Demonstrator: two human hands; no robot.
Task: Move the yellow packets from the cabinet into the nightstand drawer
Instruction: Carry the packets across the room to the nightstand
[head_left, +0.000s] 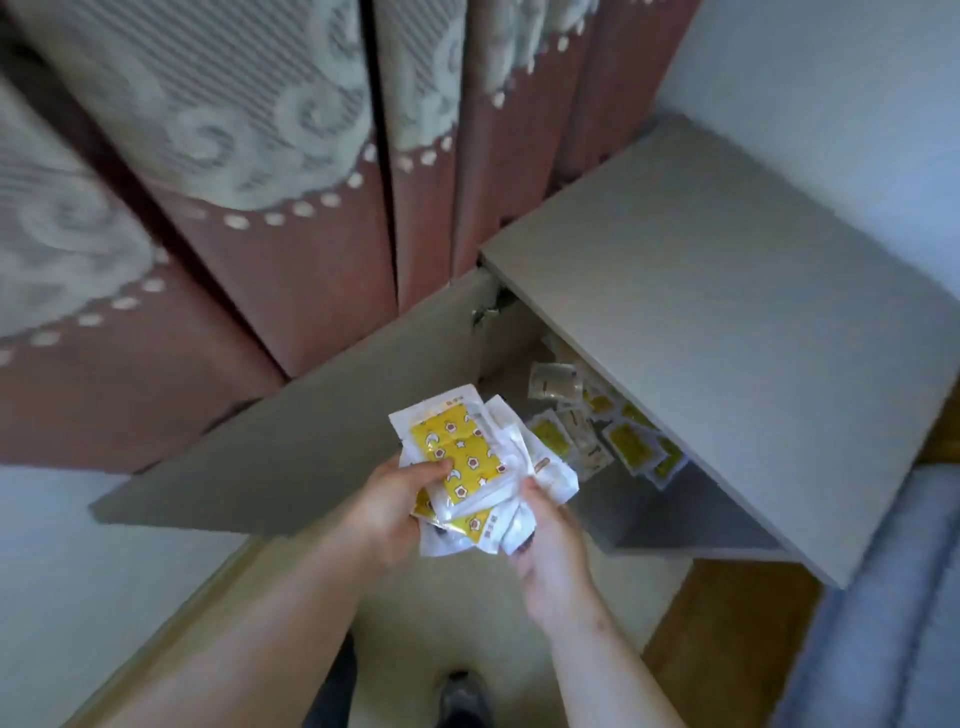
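Observation:
A stack of yellow packets (464, 457) with white borders sits between both hands in front of the open cabinet (727, 322). My left hand (395, 499) grips the stack from the left, thumb on the top packet. My right hand (545, 535) holds its lower right edge from beneath. Several more yellow packets (623, 441) lie scattered on the shelf inside the cabinet, partly hidden under its top panel. The nightstand drawer is not in view.
The cabinet door (291, 441) stands swung open to the left. Red-brown curtains (260, 218) with pale lace hang behind. A grey-blue bed edge (893, 597) lies at the right, wood floor (727, 623) beside it. A foot (462, 696) shows below.

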